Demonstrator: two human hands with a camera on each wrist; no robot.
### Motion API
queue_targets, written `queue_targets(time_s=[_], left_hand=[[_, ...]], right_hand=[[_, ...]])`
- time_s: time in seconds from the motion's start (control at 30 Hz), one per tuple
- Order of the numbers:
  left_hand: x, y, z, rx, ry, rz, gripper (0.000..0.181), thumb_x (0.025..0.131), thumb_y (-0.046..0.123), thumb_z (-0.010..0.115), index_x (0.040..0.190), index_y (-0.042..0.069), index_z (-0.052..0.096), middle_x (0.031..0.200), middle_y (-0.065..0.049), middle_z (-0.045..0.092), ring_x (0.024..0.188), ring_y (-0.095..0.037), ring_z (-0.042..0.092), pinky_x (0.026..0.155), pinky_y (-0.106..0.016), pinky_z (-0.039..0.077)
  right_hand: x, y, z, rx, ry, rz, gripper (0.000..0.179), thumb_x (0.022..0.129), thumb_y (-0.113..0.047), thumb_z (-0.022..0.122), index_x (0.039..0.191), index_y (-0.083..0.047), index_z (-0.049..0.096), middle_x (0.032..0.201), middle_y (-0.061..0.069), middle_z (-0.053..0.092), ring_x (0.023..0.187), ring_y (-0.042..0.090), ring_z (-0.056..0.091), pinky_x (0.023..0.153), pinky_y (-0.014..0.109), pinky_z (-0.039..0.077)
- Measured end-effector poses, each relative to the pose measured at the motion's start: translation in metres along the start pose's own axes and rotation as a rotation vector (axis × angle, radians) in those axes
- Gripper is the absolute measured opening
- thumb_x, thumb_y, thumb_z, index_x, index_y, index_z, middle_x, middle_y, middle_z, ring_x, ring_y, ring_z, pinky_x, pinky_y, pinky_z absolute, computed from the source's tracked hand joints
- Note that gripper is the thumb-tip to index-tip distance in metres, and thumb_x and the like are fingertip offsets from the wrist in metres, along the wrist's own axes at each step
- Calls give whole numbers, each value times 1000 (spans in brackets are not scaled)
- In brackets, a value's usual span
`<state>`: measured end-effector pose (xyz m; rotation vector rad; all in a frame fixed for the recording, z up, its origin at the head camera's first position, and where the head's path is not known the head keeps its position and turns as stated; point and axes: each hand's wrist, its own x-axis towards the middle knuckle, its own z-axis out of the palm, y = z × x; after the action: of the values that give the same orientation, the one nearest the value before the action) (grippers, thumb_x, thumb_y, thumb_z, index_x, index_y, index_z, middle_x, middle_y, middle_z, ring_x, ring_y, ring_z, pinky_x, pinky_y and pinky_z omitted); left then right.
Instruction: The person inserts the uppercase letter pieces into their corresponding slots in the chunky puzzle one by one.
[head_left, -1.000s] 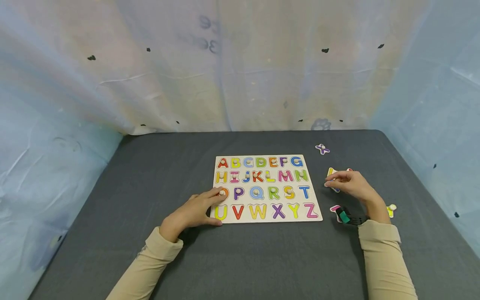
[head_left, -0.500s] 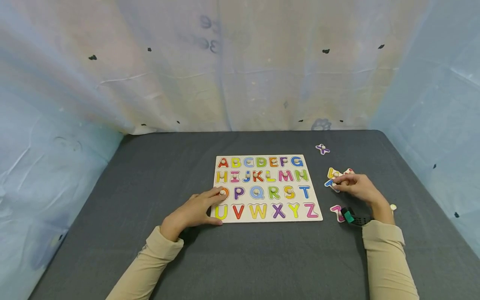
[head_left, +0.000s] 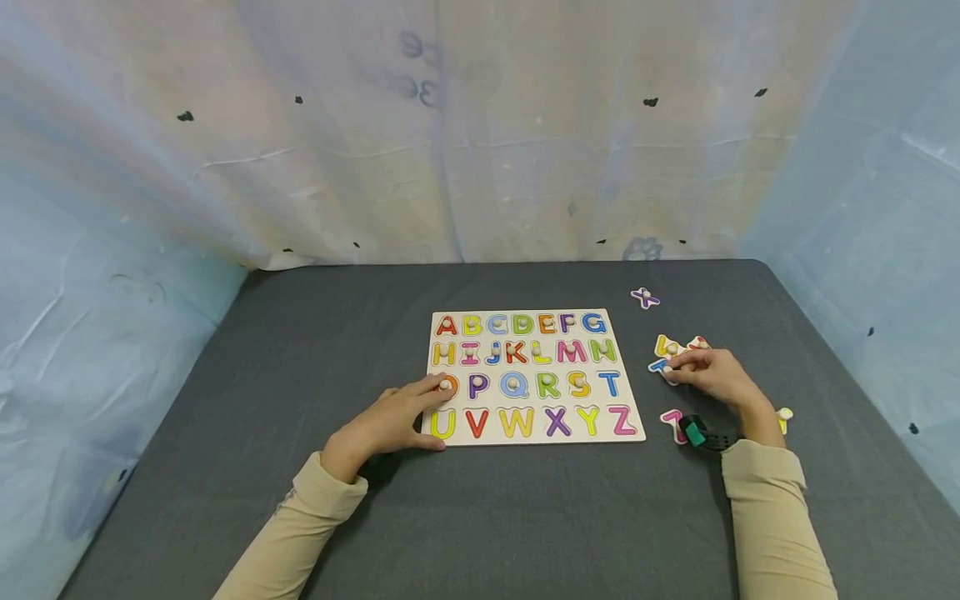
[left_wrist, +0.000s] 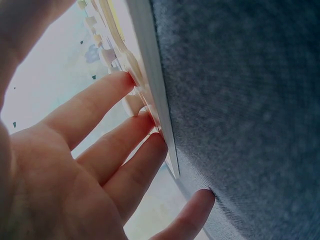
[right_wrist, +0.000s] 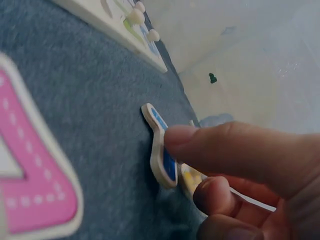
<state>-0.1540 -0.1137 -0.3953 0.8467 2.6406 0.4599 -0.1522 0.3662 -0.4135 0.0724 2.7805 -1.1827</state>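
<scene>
A white alphabet puzzle board (head_left: 540, 442) lies on the dark table, most of its letters fitted with small knobs. My left hand (head_left: 390, 423) rests on its left side, index fingertip by the orange O and thumb at the front edge. The fingers (left_wrist: 135, 165) look spread and nearly straight along the board's side. To the board's right, my right hand (head_left: 712, 375) pinches at the knob of a blue letter T piece (head_left: 658, 366). In the right wrist view the thumb (right_wrist: 182, 137) overlaps the T (right_wrist: 170, 167), with the other fingers curled below.
A yellow letter piece (head_left: 663, 345) and a red piece (head_left: 699, 342) lie just beyond the T. Nearer me are a pink piece (head_left: 672, 423) and a yellow piece (head_left: 784, 417) by the wrist. A purple X piece (head_left: 645, 297) lies farther back. Sheeting hangs behind the table.
My right hand has shifted slightly right, uncovering the blue T and the yellow piece, and its fingers have come to the T's knob. The left hand stays on the board.
</scene>
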Motion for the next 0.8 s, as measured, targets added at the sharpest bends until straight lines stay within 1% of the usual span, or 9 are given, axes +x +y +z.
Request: queue_targets(time_s=[0.13,0.3,0.53,0.8], left_hand=[[0,0,0,5,3,2,79,77,36,80,145,13,45,157,-14,35,143,-33,38,108,-58,33],[0,-1,1,11,8,4,79,77,36,80,144,13,46,156,-14,36,143,-33,38,107,-59,33],[0,-1,0,12,14,12,78,77,35,80,144,13,46,156,-15,37,143,-33,39,107,-58,34],[0,-1,1,13,8,8,78,77,37,79,144,13,46,156,-14,36,143,-33,38,107,-58,34]], right_hand=[[1,-5,1,-8,-15,-17,32,86,-17,71,104,9,67,65,-19,52,62,-3,42,58,21,35],[5,-9,6,50,-76,-61,28,88,-12,69,102,11,64,63,-19,52,56,-2,42,53,20,38],[9,-20,16,154,-172,-52,29,88,-11,67,103,12,59,66,-18,55,53,0,41,50,21,37],[9,-35,28,185,-235,-26,32,88,-15,69,106,11,63,67,-13,55,56,4,41,53,21,37]])
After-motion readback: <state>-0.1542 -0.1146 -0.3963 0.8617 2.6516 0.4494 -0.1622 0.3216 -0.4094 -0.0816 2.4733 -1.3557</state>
